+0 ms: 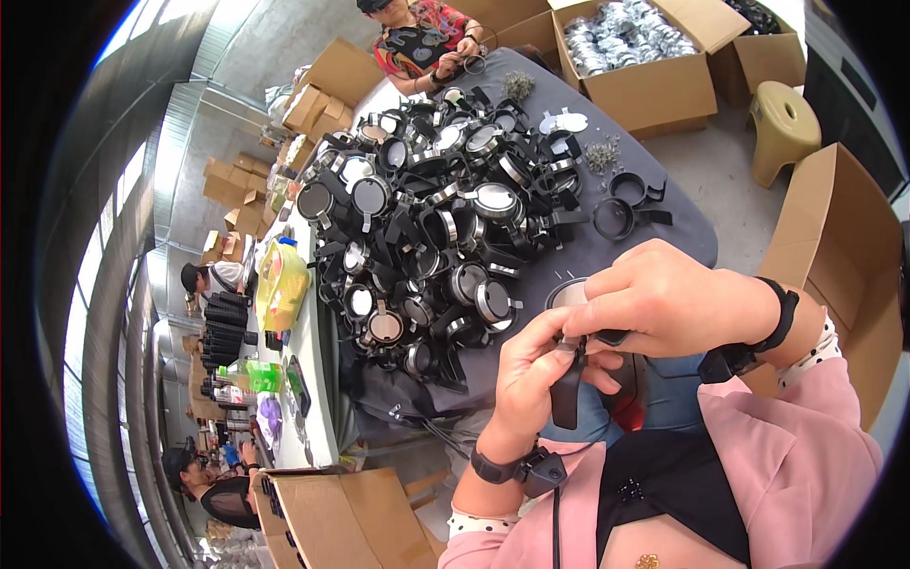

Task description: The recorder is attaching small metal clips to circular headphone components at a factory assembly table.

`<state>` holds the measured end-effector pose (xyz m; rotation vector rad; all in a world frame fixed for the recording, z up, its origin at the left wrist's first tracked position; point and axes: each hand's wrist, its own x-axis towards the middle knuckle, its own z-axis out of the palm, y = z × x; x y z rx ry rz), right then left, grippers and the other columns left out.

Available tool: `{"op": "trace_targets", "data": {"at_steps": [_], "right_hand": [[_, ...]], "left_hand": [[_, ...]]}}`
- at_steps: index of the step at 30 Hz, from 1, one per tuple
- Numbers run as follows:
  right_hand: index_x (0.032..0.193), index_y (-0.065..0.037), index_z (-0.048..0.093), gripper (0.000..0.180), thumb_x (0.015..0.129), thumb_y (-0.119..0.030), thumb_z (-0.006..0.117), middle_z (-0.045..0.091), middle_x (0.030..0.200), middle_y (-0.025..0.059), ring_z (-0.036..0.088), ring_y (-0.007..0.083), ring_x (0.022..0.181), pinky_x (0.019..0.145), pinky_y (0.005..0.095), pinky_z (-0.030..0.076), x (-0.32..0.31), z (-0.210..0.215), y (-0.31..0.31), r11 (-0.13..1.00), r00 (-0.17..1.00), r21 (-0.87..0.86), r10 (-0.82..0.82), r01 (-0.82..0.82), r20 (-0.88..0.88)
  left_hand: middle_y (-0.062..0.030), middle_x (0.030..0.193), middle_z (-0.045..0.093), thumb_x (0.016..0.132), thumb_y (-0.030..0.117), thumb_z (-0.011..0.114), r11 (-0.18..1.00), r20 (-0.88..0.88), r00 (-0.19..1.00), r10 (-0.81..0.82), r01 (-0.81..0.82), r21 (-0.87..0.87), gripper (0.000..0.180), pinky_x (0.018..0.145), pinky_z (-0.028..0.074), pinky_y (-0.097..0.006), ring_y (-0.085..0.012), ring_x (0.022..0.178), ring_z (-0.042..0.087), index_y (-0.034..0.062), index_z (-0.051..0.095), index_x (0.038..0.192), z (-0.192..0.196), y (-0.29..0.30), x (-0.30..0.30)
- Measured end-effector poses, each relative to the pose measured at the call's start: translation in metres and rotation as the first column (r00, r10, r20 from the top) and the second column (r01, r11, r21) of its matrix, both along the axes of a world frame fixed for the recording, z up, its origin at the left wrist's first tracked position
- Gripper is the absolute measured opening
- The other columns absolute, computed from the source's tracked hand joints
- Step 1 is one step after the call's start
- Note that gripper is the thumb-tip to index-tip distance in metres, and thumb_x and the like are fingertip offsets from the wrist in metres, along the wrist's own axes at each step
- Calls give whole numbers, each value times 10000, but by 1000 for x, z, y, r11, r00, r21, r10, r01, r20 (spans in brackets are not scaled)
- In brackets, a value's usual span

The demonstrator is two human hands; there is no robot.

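Close in front of me, my left hand [540,370] is closed around a black-handled round metal lid; its dark handle [566,398] points down below the fingers. The lid's silver disc [569,295] shows just beyond my fingertips. From the right, my right hand [654,296] pinches the same piece, its fingertips meeting those of the left. Fingers cover the joint between handle and disc. Beyond my hands a big heap of similar black-handled metal lids [493,201] covers much of the grey-topped table [678,228]. Two black rings with handles [614,218] lie apart, right of the heap.
Small piles of metal bits [603,156] lie near the table's right edge. Open cartons stand at far right [645,95], beside my right arm [825,256] and at lower left [351,522]. A yellow stool [785,128] is at right. Across the table a person [427,47] handles a ring.
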<state>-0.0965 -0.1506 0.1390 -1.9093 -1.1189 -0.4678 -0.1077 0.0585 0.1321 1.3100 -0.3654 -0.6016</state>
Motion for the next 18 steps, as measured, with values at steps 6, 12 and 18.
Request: {"op": "trace_targets", "data": {"at_steps": [6, 12, 18], "right_hand": [[1061, -78, 634, 346, 717, -81, 679, 652, 830, 60, 643, 273, 697, 537, 359, 495, 1, 0, 0, 996, 996, -72, 55, -60, -68], [1054, -52, 600, 300, 763, -99, 654, 662, 855, 99, 652, 284, 730, 582, 369, 507, 7, -6, -2, 964, 988, -248, 66, -100, -141], [1071, -64, 547, 262, 840, -143, 642, 668, 887, 120, 653, 314, 824, 697, 390, 516, 15, -85, 2, 994, 926, -102, -74, 39, -369]], "left_hand": [[-180, 1015, 619, 876, 38, 416, 998, 52, 996, -67, 67, -3, 520, 699, 581, -331, -243, 832, 674, -62, 345, 1382, -6, 2, 3], [-190, 1050, 606, 765, 60, 633, 988, 144, 989, -21, -1, 153, 822, 668, 571, -322, -247, 796, 667, -4, 211, 1468, 0, -7, 2], [-214, 805, 669, 812, 263, 720, 667, 578, 785, -224, -309, 678, 569, 630, 525, -376, -353, 723, 677, -49, 498, 1234, -46, 6, 19]]}}
